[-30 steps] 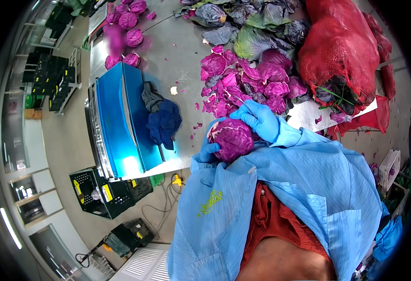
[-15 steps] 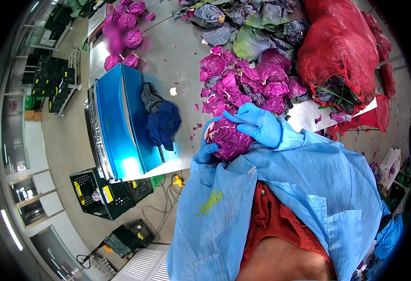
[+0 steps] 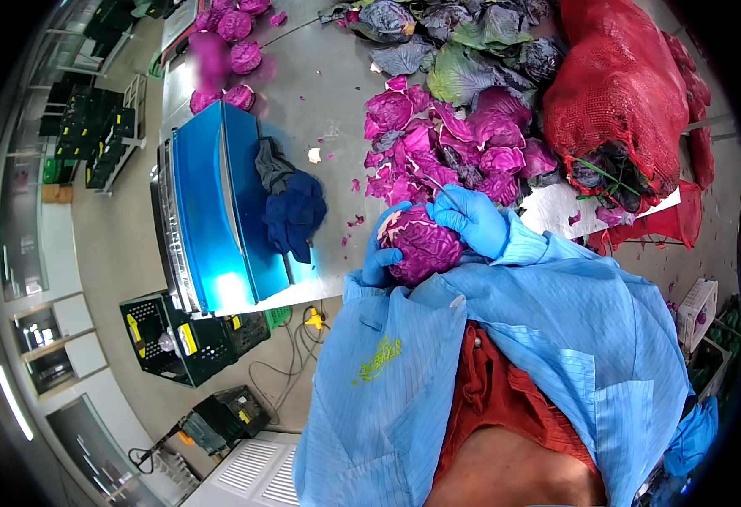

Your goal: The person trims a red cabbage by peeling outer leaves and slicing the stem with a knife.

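Right fingers [image 3: 452, 215] withdrew, clasping tool [image 3: 435, 185]; left fingers [image 3: 382, 256] grip cabbage [image 3: 425, 249]; mesh bag [image 3: 611, 97]: dark heads [image 3: 588, 175].

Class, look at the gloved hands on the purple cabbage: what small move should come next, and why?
Probably the right hand should ease an outer leaf off the cabbage while the left hand steadies it: the left grips one side, the right is at its upper edge, and loose purple leaves lie heaped just beyond.
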`<state>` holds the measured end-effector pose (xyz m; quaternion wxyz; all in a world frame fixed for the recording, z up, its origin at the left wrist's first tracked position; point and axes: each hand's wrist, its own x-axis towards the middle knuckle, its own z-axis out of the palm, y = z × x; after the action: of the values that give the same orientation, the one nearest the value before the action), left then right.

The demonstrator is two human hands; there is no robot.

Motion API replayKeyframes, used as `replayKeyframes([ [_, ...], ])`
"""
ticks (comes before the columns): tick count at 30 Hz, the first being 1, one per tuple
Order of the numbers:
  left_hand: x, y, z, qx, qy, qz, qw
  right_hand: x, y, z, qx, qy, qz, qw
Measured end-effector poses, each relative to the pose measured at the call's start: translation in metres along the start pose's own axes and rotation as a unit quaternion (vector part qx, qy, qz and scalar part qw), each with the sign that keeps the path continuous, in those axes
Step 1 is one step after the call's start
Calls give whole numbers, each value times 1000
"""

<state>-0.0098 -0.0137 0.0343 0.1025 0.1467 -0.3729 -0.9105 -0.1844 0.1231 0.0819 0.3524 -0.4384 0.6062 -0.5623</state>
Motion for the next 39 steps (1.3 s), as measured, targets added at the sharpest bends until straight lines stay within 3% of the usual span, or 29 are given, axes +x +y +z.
replayKeyframes([
  [6,0,5,10,-16,-11,7,1000,-1,-9,0,-45,-14,-28,998],
  [9,-1,7,9,-14,-19,12,1000,-2,-3,2,66,-10,5,998],
  [12,-4,5,7,-24,-3,10,1000,0,-12,4,34,39,-10,999],
  [13,-3,5,8,-21,0,21,1000,0,-30,2,-67,33,-10,997],
  [16,-4,6,12,-2,14,49,999,1,-25,4,-202,-6,-79,976],
  [17,-5,7,14,10,20,55,998,1,-27,3,-193,-17,-43,980],
  [23,-9,8,21,42,38,74,996,-2,-35,1,-128,-25,-33,991],
  [26,-9,3,14,81,31,88,992,-2,-35,0,-43,-35,37,998],
  [39,-4,-2,7,144,-27,129,981,-5,-28,1,50,11,76,996],
])
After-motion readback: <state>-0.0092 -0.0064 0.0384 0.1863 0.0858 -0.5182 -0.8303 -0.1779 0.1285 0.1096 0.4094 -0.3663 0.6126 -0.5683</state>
